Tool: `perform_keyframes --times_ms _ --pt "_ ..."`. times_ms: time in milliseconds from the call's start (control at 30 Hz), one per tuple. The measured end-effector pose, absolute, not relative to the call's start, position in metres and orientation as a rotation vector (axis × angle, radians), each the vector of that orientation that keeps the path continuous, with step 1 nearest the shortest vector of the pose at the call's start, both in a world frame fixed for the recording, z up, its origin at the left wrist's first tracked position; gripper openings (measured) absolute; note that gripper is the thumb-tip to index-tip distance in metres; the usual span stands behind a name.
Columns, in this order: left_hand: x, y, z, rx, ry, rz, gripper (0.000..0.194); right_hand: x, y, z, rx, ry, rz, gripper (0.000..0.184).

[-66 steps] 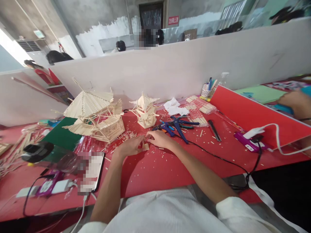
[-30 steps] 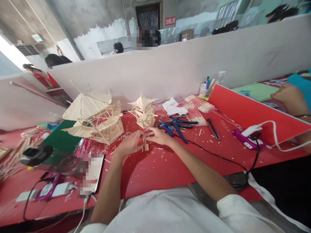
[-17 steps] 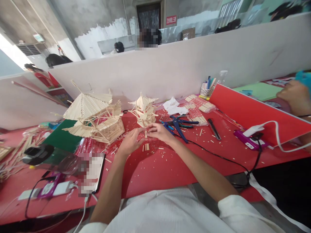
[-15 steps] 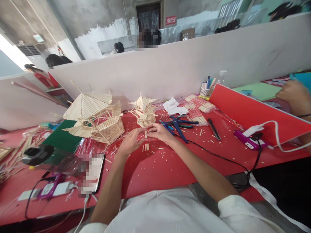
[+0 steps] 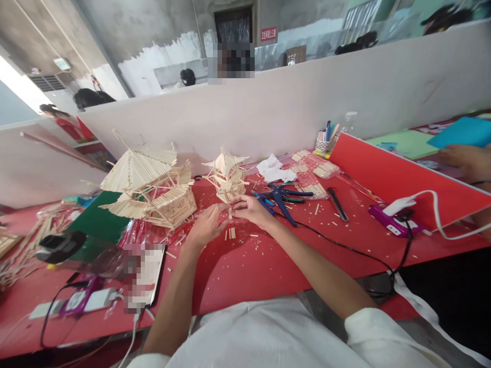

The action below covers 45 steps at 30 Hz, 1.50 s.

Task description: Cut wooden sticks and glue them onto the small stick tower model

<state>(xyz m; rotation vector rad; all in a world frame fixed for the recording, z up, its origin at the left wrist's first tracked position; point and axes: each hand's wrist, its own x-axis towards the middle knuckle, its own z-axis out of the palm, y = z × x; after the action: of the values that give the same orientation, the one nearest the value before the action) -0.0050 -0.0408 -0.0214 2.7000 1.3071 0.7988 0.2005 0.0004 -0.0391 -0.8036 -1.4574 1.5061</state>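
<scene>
At the middle of the red table [image 5: 245, 276], my left hand [image 5: 206, 223] and my right hand [image 5: 251, 211] meet fingertip to fingertip. A short wooden stick [image 5: 230, 212] shows upright between them, its upper end hidden by the fingers. Both hands are closed in a pinch at it. Just behind stands a small pavilion model [image 5: 227, 176] built of pale sticks; I cannot tell whether my fingers touch its base. To the left is a larger stick pavilion [image 5: 155, 189] with flared roofs. Several short cut sticks [image 5: 231, 233] lie in front of my hands.
Blue-handled cutters [image 5: 284, 199], a black pen-like tool [image 5: 337, 204] and bundled sticks [image 5: 312, 166] lie to the right. A red board [image 5: 406, 179] leans there; beyond it is another person's hand [image 5: 462, 158]. A phone [image 5: 151, 276], bottle [image 5: 80, 248] and power strip [image 5: 80, 296] occupy the left.
My hands stay almost still at the small stick. On the far right, the other person's hand has shifted lower and a blue sheet shows more fully above it.
</scene>
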Motion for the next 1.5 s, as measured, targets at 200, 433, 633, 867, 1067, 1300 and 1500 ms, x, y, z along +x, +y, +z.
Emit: perform_keyframes --times_ms 200,433,633,867,1067,1300,1500 --pt "-0.005 -0.043 -0.016 2.696 1.284 0.779 0.042 0.201 0.001 -0.039 -0.808 -1.461 1.516 0.035" --pt "-0.005 -0.041 -0.016 2.673 1.300 0.715 0.037 0.200 0.001 -0.041 -0.816 -1.503 1.498 0.035" --pt "-0.011 -0.042 -0.013 2.642 1.273 0.438 0.032 0.200 -0.001 -0.041 -0.975 -1.864 1.075 0.020" --pt "-0.012 -0.043 -0.021 2.556 1.217 0.161 0.033 0.200 -0.005 -0.044 -1.070 -2.149 0.695 0.016" --pt "-0.009 -0.040 -0.025 2.540 1.221 0.145 0.034 0.202 -0.005 -0.045 -1.076 -2.233 0.677 0.014" --pt "-0.011 -0.039 -0.027 2.455 1.200 0.149 0.042 0.204 -0.005 -0.046 -1.050 -2.330 0.647 0.018" --pt "-0.017 -0.038 -0.029 2.431 1.170 0.183 0.048 0.206 -0.008 -0.041 -1.036 -2.379 0.628 0.016"
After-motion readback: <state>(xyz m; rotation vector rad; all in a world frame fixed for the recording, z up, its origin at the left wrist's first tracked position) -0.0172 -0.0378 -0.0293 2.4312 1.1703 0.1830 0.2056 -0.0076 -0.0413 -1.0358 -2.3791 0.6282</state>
